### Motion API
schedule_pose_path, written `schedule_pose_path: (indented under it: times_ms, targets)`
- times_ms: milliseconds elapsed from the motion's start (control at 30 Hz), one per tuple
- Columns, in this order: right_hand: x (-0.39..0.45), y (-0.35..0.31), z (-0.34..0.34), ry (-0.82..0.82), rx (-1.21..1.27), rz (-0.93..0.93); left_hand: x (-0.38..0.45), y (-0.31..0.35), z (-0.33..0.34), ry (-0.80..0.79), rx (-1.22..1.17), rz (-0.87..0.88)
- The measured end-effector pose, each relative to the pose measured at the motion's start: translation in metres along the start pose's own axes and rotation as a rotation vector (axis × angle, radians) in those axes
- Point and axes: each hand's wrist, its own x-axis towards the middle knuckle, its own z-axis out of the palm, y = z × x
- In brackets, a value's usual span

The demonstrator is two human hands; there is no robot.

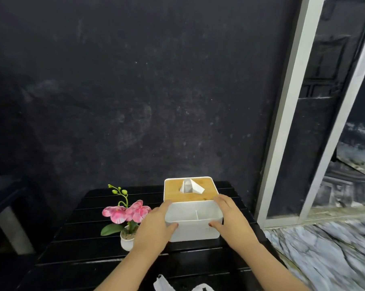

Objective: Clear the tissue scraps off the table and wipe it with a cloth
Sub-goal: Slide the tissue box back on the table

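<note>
While both hands press against the sides of a white tissue box (193, 219) on the black slatted table (89, 259), the tissue scraps (162, 283) lie at the near edge, well apart from either grip and between the two forearms. The left hand (154, 227) lies flat against the box's left wall, fingers spread, thumb on the near face. The right hand (232, 219) mirrors it on the right wall, fingers reaching up to the rim, thumb also on the near face. Each grip is open and spread, and together they clasp the box between them. The box has a wooden lid (191, 191) on its far half, with a tissue (190, 185) poking up through the slot, and open compartments on its near half. Just left of the box stands a small white pot (126, 240) with pink flowers (126, 212), partly behind the left hand. No cloth shows.
</note>
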Motion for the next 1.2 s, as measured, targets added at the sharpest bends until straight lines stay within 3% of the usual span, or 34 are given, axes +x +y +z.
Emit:
schedule_pose_path:
  times_ms: [633, 1200]
  targets:
    - [0.054, 0.035, -0.002, 0.117, 0.066, 0.106, 0.072, 0.009, 0.04, -0.009, -0.153, -0.077]
    - [0.1, 0.05, 0.005, 0.147, 0.064, 0.097, 0.119, 0.008, 0.056, 0.002, -0.099, -0.072]
